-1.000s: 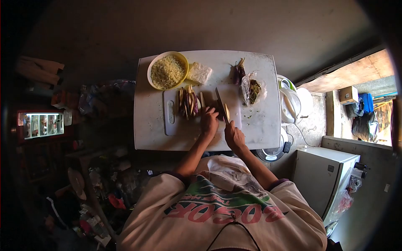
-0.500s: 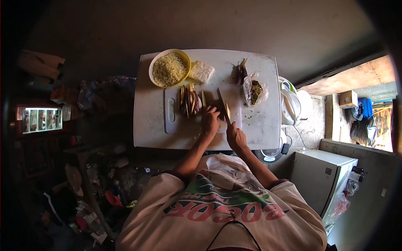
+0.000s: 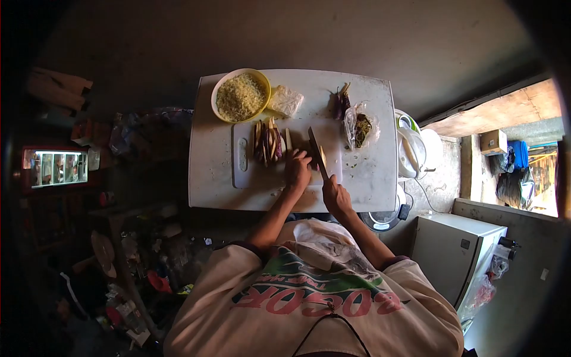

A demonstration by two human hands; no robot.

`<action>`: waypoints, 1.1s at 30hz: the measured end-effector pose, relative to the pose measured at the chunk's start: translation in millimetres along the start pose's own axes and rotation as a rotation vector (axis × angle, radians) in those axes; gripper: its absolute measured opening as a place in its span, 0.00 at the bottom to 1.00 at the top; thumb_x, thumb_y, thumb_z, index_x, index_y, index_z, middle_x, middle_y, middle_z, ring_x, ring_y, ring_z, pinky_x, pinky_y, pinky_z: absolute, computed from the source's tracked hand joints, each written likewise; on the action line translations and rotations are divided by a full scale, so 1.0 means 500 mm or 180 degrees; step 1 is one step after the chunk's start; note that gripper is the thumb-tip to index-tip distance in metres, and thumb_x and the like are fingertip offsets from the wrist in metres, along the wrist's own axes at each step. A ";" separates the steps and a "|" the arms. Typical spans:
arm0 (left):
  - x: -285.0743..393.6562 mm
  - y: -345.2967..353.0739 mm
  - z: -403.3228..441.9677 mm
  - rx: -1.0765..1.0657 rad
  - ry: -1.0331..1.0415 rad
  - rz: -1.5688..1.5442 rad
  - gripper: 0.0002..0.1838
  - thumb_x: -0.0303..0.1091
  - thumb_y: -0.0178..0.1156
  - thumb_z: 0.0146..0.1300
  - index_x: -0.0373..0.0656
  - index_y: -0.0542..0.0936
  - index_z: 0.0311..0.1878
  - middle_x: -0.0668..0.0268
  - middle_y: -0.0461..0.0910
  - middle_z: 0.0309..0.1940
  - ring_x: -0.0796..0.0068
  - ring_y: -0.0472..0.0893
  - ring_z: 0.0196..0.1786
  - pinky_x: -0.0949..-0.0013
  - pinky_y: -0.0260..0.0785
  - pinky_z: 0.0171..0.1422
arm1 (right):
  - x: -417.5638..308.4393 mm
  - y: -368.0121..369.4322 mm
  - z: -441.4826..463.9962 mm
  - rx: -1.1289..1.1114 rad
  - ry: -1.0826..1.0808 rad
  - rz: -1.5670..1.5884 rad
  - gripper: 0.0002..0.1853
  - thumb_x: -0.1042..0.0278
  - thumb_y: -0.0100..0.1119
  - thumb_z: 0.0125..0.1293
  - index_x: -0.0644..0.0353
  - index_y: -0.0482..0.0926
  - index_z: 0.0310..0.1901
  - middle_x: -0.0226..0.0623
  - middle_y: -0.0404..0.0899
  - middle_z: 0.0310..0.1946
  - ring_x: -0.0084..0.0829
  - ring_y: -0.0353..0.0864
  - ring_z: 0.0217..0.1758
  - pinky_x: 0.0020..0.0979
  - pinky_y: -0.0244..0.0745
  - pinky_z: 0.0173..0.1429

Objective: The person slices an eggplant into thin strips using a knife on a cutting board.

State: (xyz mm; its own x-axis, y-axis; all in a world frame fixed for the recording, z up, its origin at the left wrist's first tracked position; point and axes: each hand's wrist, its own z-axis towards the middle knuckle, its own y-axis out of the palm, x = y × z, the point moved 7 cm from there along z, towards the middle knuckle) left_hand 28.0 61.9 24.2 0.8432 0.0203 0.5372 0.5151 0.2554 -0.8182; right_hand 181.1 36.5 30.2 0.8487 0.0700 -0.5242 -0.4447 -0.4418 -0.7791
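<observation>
Dark, slim-bladed knife (image 3: 317,152) fills the right hand (image 3: 336,197); the left hand (image 3: 298,171) lies curled, grip impossible to tell.

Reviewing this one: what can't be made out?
Head view:
- Whatever lies beneath the bare left hand: hidden by that hand.
- Handle of the long dark metal knife: covered by the bare right hand.
- Greenish contents of the crumpled clear plastic bag: too small to identify.

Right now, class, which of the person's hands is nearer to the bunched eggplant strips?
Left. The left hand is just right of the eggplant strips and slightly closer to the body; the right hand, gripping the knife, is farther right.
</observation>
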 end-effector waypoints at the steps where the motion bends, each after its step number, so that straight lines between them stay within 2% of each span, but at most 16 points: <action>1: -0.002 0.001 0.003 -0.0008 -0.0060 -0.0092 0.11 0.21 0.63 0.46 0.40 0.85 0.35 0.59 0.81 0.44 0.51 0.75 0.56 0.58 0.68 0.62 | 0.001 0.003 0.000 -0.0143 0.0111 -0.0007 0.15 0.59 0.42 0.72 0.65 0.63 0.46 0.60 0.78 0.24 0.61 0.80 0.31 0.58 0.73 0.37; 6: 0.008 -0.004 0.009 -0.0142 -0.0073 -0.0121 0.10 0.23 0.64 0.49 0.39 0.86 0.36 0.59 0.81 0.43 0.53 0.76 0.54 0.58 0.69 0.60 | -0.004 0.023 0.055 0.0182 -0.0304 -0.0184 0.14 0.60 0.43 0.71 0.65 0.63 0.46 0.59 0.79 0.23 0.58 0.81 0.30 0.55 0.75 0.33; 7: 0.012 -0.011 0.012 0.0017 -0.0036 -0.0193 0.09 0.23 0.65 0.49 0.39 0.86 0.36 0.59 0.81 0.43 0.54 0.76 0.54 0.59 0.69 0.59 | -0.012 0.019 0.066 0.0310 -0.0465 -0.0220 0.14 0.61 0.44 0.71 0.65 0.63 0.45 0.58 0.79 0.23 0.57 0.81 0.29 0.53 0.75 0.32; 9: 0.008 -0.020 0.006 0.0147 0.0007 -0.0246 0.09 0.23 0.65 0.50 0.38 0.85 0.36 0.59 0.81 0.43 0.55 0.76 0.54 0.59 0.70 0.59 | -0.017 0.029 0.067 0.0276 -0.0330 -0.0216 0.13 0.61 0.44 0.71 0.64 0.64 0.44 0.56 0.79 0.22 0.55 0.82 0.28 0.51 0.76 0.30; 11: 0.007 -0.008 0.008 0.0078 -0.0031 -0.0207 0.09 0.24 0.65 0.51 0.38 0.86 0.37 0.58 0.81 0.44 0.53 0.76 0.54 0.59 0.70 0.59 | -0.025 0.014 0.057 0.0470 -0.0342 -0.0191 0.10 0.62 0.44 0.71 0.62 0.62 0.41 0.57 0.77 0.20 0.58 0.80 0.25 0.57 0.74 0.30; 14: 0.001 0.001 0.006 -0.0030 -0.0124 -0.0223 0.09 0.24 0.65 0.51 0.38 0.86 0.38 0.58 0.81 0.44 0.53 0.76 0.55 0.59 0.70 0.60 | -0.006 0.051 0.065 0.0523 -0.0227 -0.0176 0.11 0.62 0.44 0.71 0.61 0.62 0.41 0.55 0.78 0.20 0.56 0.80 0.24 0.56 0.74 0.30; 21: 0.015 -0.003 -0.001 0.0055 -0.0082 -0.0164 0.11 0.24 0.65 0.50 0.38 0.86 0.39 0.58 0.82 0.45 0.53 0.76 0.56 0.59 0.69 0.61 | -0.022 0.019 0.029 0.0549 -0.0238 -0.0053 0.12 0.60 0.44 0.71 0.62 0.62 0.42 0.54 0.77 0.19 0.57 0.79 0.23 0.55 0.74 0.29; 24: 0.013 0.004 -0.003 0.0081 -0.0080 -0.0124 0.11 0.24 0.65 0.50 0.39 0.86 0.39 0.59 0.82 0.45 0.53 0.76 0.56 0.58 0.69 0.61 | -0.008 0.029 -0.002 0.0505 -0.0203 -0.0153 0.13 0.60 0.44 0.71 0.63 0.63 0.43 0.55 0.77 0.19 0.58 0.78 0.24 0.56 0.74 0.30; 26: 0.008 0.003 -0.006 0.0147 -0.0081 -0.0168 0.09 0.25 0.65 0.52 0.40 0.86 0.38 0.61 0.82 0.44 0.55 0.75 0.56 0.59 0.66 0.63 | -0.002 0.036 -0.020 0.0303 -0.0111 -0.0277 0.15 0.59 0.42 0.72 0.65 0.64 0.46 0.54 0.78 0.23 0.57 0.81 0.29 0.54 0.75 0.34; 30: -0.003 0.021 -0.005 0.0208 -0.0061 -0.0316 0.09 0.25 0.65 0.52 0.40 0.86 0.38 0.61 0.83 0.43 0.55 0.75 0.56 0.59 0.66 0.63 | 0.003 0.034 -0.012 0.0405 -0.0182 -0.0258 0.17 0.58 0.41 0.72 0.67 0.64 0.48 0.55 0.79 0.24 0.58 0.80 0.30 0.55 0.74 0.35; 33: 0.004 0.014 -0.004 0.0226 0.0016 -0.0297 0.08 0.25 0.66 0.52 0.41 0.86 0.38 0.62 0.83 0.42 0.55 0.76 0.56 0.58 0.66 0.63 | 0.007 0.045 0.030 0.0228 0.0061 -0.0077 0.18 0.60 0.41 0.72 0.69 0.65 0.49 0.56 0.79 0.25 0.58 0.80 0.30 0.55 0.74 0.35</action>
State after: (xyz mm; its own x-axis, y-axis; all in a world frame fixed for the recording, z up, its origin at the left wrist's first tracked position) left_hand 33.6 61.7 19.2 0.7928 -0.0115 0.6093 0.5795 0.3237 -0.7479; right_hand 169.8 40.5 5.7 0.8645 0.0627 -0.4987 -0.4426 -0.3752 -0.8145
